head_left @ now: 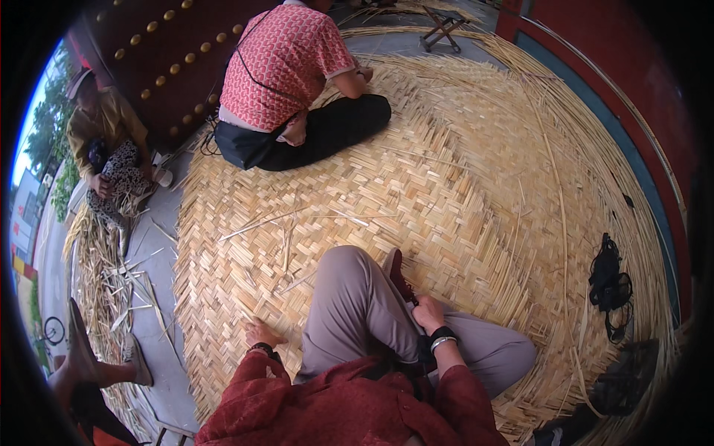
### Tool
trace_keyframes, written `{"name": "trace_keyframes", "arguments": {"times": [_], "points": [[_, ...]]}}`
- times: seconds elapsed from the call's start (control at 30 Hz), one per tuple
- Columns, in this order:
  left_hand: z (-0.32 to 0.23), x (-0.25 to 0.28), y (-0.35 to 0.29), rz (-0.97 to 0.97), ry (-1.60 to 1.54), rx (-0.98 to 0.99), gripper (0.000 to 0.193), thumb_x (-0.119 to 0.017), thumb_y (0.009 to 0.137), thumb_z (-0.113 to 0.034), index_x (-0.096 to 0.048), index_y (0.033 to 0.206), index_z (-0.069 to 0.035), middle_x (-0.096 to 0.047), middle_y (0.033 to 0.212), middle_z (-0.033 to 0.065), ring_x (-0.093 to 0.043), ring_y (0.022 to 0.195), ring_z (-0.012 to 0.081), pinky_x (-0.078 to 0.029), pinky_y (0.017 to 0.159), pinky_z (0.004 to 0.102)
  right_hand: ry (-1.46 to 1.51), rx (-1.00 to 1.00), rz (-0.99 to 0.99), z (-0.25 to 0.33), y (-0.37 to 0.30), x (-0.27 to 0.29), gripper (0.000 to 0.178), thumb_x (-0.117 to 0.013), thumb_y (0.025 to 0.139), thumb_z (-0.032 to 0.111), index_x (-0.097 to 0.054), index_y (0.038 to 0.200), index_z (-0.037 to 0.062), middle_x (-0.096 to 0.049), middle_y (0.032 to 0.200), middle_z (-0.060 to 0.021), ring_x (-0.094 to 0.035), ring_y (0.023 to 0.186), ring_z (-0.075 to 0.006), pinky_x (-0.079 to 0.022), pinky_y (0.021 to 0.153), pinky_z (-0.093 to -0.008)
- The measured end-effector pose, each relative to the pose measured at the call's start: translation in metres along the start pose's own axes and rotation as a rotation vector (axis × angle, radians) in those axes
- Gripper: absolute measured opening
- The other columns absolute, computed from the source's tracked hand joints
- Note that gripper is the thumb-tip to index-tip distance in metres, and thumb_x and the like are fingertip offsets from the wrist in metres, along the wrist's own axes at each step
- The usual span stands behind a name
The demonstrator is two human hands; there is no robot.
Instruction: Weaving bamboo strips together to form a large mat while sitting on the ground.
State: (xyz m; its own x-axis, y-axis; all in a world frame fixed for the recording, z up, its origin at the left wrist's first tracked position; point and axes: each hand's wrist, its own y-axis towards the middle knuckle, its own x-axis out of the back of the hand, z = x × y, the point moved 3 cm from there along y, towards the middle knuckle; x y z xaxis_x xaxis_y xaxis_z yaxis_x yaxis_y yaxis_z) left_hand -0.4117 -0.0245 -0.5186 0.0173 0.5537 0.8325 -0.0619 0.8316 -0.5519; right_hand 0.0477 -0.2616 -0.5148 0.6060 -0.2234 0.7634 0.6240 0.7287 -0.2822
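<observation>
I sit cross-legged on a large woven mat (297,193) of pale, flat strips. My left hand (264,334) lies on the mat beside my left knee, fingers stretched out, with a dark band at the wrist. My right hand (428,314) is closed by my dark red shoe (399,274), between my legs; whatever it may hold is hidden. A bracelet (444,340) and a dark band circle that wrist. Loose strips (287,249) lie on the weave ahead of my left knee.
Ahead, a person in a red patterned shirt (279,63) sits on the mat. Another person (104,141) sits at the left near a heap of loose strips (100,260). A black corded bundle (610,286) lies right; a folding stool (444,31) stands far back.
</observation>
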Motion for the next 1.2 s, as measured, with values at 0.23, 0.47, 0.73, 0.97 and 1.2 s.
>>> {"name": "trace_keyframes", "arguments": {"times": [0.23,0.47,0.73,0.97,1.2], "points": [[0.006,-0.012,0.008,-0.162,0.079,-0.011,0.136,-0.101,0.047,-0.051,-0.029,0.152,-0.002,-0.036,0.154,0.0354,-0.054,0.134,0.0429,-0.051,0.107,0.0423,0.007,0.002,-0.005,-0.002,0.001,-0.003,0.031,-0.055,0.074,0.010,-0.074,0.097,0.0014,-0.069,0.097,-0.0305,-0.066,0.098,-0.0497,-0.051,0.084,-0.0545],[0.000,-0.005,0.004,-0.018,0.036,-0.018,0.151,-0.098,0.051,-0.056,-0.014,0.158,0.008,-0.028,0.158,0.0405,-0.031,0.152,0.0432,-0.038,0.119,0.0413,0.004,0.006,-0.025,-0.010,0.003,-0.007,0.031,-0.054,0.074,0.009,-0.074,0.097,0.0015,-0.070,0.096,-0.0300,-0.066,0.098,-0.0491,-0.052,0.084,-0.0541],[-0.001,-0.003,0.002,-0.025,0.059,-0.006,0.151,-0.098,0.051,-0.056,-0.013,0.158,0.008,-0.029,0.157,0.0403,-0.036,0.149,0.0429,-0.041,0.117,0.0403,0.005,0.016,-0.011,-0.006,0.003,-0.006,0.031,-0.055,0.074,0.009,-0.074,0.097,0.0013,-0.070,0.096,-0.0301,-0.066,0.098,-0.0488,-0.052,0.084,-0.0538],[-0.002,0.000,0.000,-0.027,0.048,0.007,0.151,-0.099,0.050,-0.054,-0.015,0.158,0.009,-0.028,0.157,0.0409,-0.041,0.146,0.0434,-0.044,0.115,0.0400,-0.009,0.007,-0.001,-0.005,0.002,-0.004,0.031,-0.056,0.074,0.009,-0.074,0.096,0.0014,-0.069,0.095,-0.0305,-0.066,0.097,-0.0492,-0.052,0.084,-0.0539],[-0.002,-0.001,0.002,-0.013,0.038,-0.008,0.151,-0.100,0.050,-0.053,-0.014,0.158,0.008,-0.029,0.157,0.0408,-0.040,0.147,0.0436,-0.043,0.116,0.0400,-0.010,0.006,0.007,-0.003,0.002,-0.004,0.031,-0.055,0.074,0.010,-0.074,0.096,0.0004,-0.069,0.096,-0.0310,-0.066,0.098,-0.0494,-0.051,0.084,-0.0541]]}}
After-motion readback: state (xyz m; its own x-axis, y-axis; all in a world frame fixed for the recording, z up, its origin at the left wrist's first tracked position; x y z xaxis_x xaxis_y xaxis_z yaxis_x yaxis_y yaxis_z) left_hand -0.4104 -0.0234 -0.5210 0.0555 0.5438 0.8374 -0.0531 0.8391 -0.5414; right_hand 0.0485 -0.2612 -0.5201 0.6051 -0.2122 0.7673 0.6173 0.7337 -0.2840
